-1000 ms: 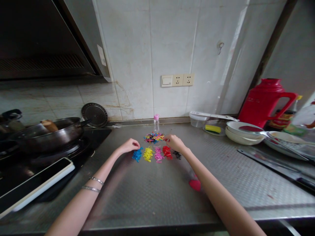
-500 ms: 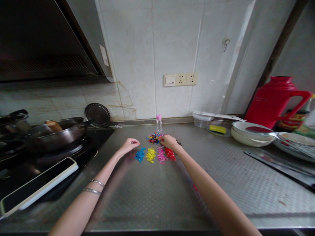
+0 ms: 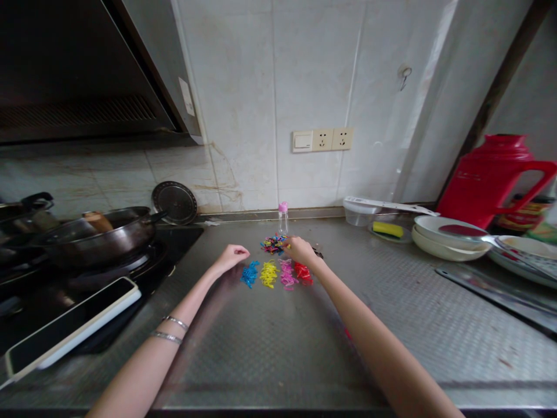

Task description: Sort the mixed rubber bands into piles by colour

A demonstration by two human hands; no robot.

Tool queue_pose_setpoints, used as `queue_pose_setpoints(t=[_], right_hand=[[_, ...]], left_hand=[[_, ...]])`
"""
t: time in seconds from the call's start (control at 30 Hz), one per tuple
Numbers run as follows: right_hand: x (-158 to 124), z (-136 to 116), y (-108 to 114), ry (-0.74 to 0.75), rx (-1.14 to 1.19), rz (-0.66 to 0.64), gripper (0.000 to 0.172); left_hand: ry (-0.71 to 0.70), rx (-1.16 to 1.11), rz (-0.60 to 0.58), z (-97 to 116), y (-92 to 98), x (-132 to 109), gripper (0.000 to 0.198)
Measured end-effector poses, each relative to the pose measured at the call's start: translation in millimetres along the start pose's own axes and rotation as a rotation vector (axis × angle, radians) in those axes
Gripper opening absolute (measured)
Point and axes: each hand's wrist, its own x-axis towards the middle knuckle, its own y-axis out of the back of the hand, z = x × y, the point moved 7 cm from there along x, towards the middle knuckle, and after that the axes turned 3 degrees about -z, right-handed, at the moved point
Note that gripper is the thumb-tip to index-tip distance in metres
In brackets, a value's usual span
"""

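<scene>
On the steel counter (image 3: 278,342) lie small sorted heaps of tiny bands: blue (image 3: 249,273), yellow (image 3: 268,273), pink (image 3: 286,274) and red (image 3: 303,271). Behind them is a mixed multicoloured pile (image 3: 273,244). My right hand (image 3: 299,251) reaches into that mixed pile with fingers pinched together; what they hold is too small to make out. My left hand (image 3: 233,256) rests on the counter left of the blue heap, fingers curled in. A little bottle with a pink cap (image 3: 282,217) stands behind the pile.
A wok (image 3: 93,235) sits on the stove at left, with a phone (image 3: 69,328) lying by the stove's front. At right are a red thermos jug (image 3: 491,177), stacked white bowls (image 3: 448,238), a yellow sponge (image 3: 389,229) and a clear plastic tub (image 3: 357,212).
My right hand moved from the red heap up and left into the mixed pile. The view shifted slightly; my left hand stayed put.
</scene>
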Motion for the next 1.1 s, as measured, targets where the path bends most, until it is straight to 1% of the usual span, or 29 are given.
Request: queue_pose_setpoints(t=[0.1,0.2,0.37,0.47,0.57,0.67,0.77,0.87,0.93,1.03,1.1], right_hand=[[-3.0,-23.2,-0.7,0.112,0.007,-0.014,0.024],[-6.5,-53.0,-3.5,0.238,0.009,-0.041,0.025],[-11.5,-97.5,-7.6,0.361,-0.011,-0.042,0.027],[-15.0,-114.7,-11.5,0.410,-0.053,-0.070,0.027],[-19.7,-120.0,-10.1,0.443,-0.080,-0.089,0.030],[-23.9,-110.8,-0.5,0.417,-0.068,-0.072,0.030],[-27.5,-88.1,13.5,0.351,-0.037,-0.021,0.032],[-30.7,-48.5,28.4,0.216,-0.012,0.073,0.033],[-34.1,-18.1,33.9,0.135,-0.007,0.102,0.033],[-41.3,26.0,39.4,0.007,0.005,0.166,0.032],[-46.0,46.5,39.4,-0.057,0.019,0.189,0.032]], left_hand=[[-0.014,-0.001,0.005,-3.1,0.0,2.7,0.021],[-0.023,0.003,0.013,-5.3,0.0,4.9,0.020],[-0.033,0.000,0.020,-6.6,1.5,6.8,0.018],[-0.029,-0.007,0.024,-7.5,5.3,6.4,0.018],[-0.020,-0.019,0.051,-10.2,11.5,5.3,0.020],[-0.018,-0.025,0.068,-14.6,15.1,5.0,0.022],[-0.020,-0.026,0.073,-18.5,15.4,5.3,0.023],[-0.018,-0.020,0.065,-19.1,13.1,4.9,0.023],[-0.026,-0.015,0.058,-16.5,10.6,4.3,0.022],[-0.048,0.004,0.035,-10.3,3.6,4.9,0.020],[-0.065,0.029,0.014,-6.2,-3.8,7.6,0.021]])
